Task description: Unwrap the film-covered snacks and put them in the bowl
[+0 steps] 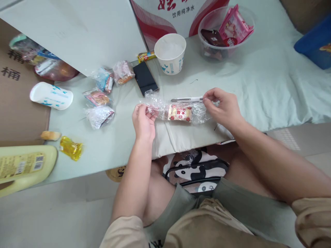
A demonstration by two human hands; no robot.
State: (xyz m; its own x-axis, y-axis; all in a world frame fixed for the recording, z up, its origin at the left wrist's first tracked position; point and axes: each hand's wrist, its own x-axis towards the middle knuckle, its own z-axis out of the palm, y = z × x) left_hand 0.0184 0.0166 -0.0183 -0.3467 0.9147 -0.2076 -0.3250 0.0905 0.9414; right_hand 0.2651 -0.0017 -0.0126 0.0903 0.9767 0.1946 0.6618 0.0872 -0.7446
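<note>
A small wrapped snack [180, 113] with red print lies on the table's near side, with clear plastic film [154, 100] spread around it and to both sides. My left hand [144, 122] is closed on the film's left part, fingers curled at the crumpled plastic. Between the thumb and fingertips of my right hand [222, 105] is one end of a slim white utility knife [188, 99]. Its grey, narrow end points left, just above the snack, roughly level with the table. Whether the blade touches the film, I cannot tell.
Behind stand a paper cup [170, 57], a phone [146, 78] and a clear bowl [207, 51] holding packets. Several wrapped snacks [98, 97] lie left, near a tipped paper cup [53, 95], a yellow wrapper [71, 148] and a yellow jug [28, 165]. A panda-print bag [201, 168] sits below the edge.
</note>
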